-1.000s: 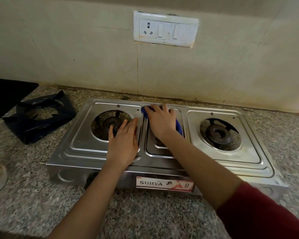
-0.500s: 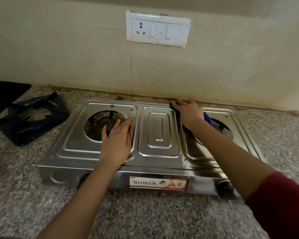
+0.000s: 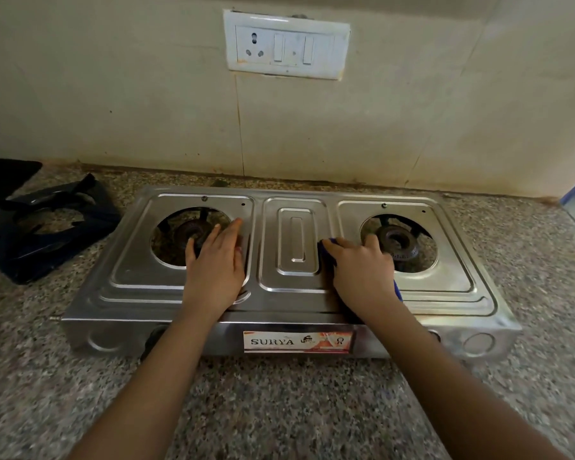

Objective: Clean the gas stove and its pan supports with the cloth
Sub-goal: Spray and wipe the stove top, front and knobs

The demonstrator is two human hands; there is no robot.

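**Stove** [image 3: 130,283]: steel, two burners. It stands on the speckled stone desk [image 3: 279,403], midway between the left and right edges, with its back close to the rear edge under the wall [image 3: 113,94]. The left burner [image 3: 188,232] and right burner [image 3: 397,244] lie exposed in round openings, with a raised centre panel [image 3: 294,240] between them. The front face carries a label [image 3: 297,341] reading "SURYA". A dark knob [image 3: 150,340] shows to the left of it, partly hidden by a forearm.

**Pan supports** [image 3: 47,227]: black, square, lying on the desk toward its left edge, near the stove's left side but apart from it (the number cannot be told).

**Cloth** [image 3: 327,249]: blue, on the stove top between the centre panel and the right burner opening, mostly covered by the right hand. One corner shows past the fingertips and another edge shows beside the wrist.

**Right hand** [image 3: 359,273]: palm down, fingers bent over the cloth, holding it pressed to the steel.

**Left hand** [image 3: 214,270]: flat, fingers straight and close together. The palm rests on the stove top at the right rim of the left opening and the fingertips reach over that rim (it holds nothing).

**Socket plate** [image 3: 287,44]: white, on the wall above the stove, with one socket and two switches.
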